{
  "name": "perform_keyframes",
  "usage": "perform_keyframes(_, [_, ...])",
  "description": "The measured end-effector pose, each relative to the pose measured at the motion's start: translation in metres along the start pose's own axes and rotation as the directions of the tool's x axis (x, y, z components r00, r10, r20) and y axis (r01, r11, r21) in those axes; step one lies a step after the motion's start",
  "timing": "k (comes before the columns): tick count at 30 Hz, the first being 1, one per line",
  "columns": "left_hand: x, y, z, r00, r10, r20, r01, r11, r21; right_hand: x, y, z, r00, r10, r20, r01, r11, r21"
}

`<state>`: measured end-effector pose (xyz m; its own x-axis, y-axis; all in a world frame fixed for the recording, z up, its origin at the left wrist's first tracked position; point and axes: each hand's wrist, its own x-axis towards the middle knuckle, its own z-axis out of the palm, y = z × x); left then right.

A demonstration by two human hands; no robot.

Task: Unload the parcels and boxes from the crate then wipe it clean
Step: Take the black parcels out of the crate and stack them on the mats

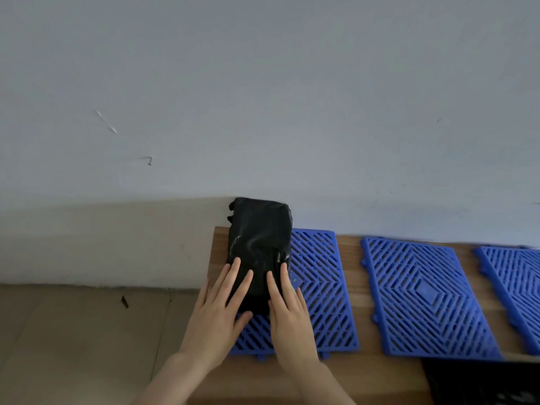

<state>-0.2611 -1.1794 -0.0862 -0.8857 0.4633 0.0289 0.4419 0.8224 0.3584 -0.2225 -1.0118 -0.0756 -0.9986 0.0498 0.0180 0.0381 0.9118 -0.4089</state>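
A black plastic-wrapped parcel (260, 241) lies on the left blue grid mat (318, 290), its far end against the wall. My left hand (217, 314) lies flat with straight fingers on the parcel's near left side. My right hand (287, 314) lies flat beside it, fingers straight on the parcel's near right edge. Neither hand curls round the parcel. No crate shows clearly; a dark shape (482, 381) at the bottom right corner is cut off and I cannot tell what it is.
The mats lie on a wooden table (353, 372) against a pale wall (263, 97). A second blue mat (423, 296) and part of a third (514, 287) lie to the right. The table's left edge drops to a tiled floor (73, 331).
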Motion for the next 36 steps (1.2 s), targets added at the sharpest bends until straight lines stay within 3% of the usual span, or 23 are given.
perform_keyframes(6, [0.006,0.001,-0.009,0.996,-0.007,0.084,0.0,0.996,0.084,0.002,0.006,-0.01,0.996,-0.054,0.069,0.057,0.998,-0.036])
perform_keyframes(9, [0.006,0.013,-0.026,1.0,-0.016,0.027,0.014,0.997,0.072,0.002,0.01,-0.027,0.99,-0.101,0.094,0.1,0.995,0.018])
perform_keyframes(16, [0.017,0.079,-0.059,0.984,0.015,-0.176,-0.028,0.997,-0.069,-0.022,0.045,-0.119,0.987,-0.099,-0.126,0.105,0.994,0.04])
perform_keyframes(27, [0.022,0.338,-0.069,0.901,0.342,-0.266,-0.404,0.885,-0.231,-0.157,0.167,-0.294,0.906,0.02,-0.423,-0.035,0.999,-0.027])
perform_keyframes(36, [-0.005,0.52,-0.008,0.796,0.563,-0.223,-0.606,0.738,-0.296,-0.297,0.304,-0.364,0.823,0.274,-0.497,-0.352,0.933,-0.068])
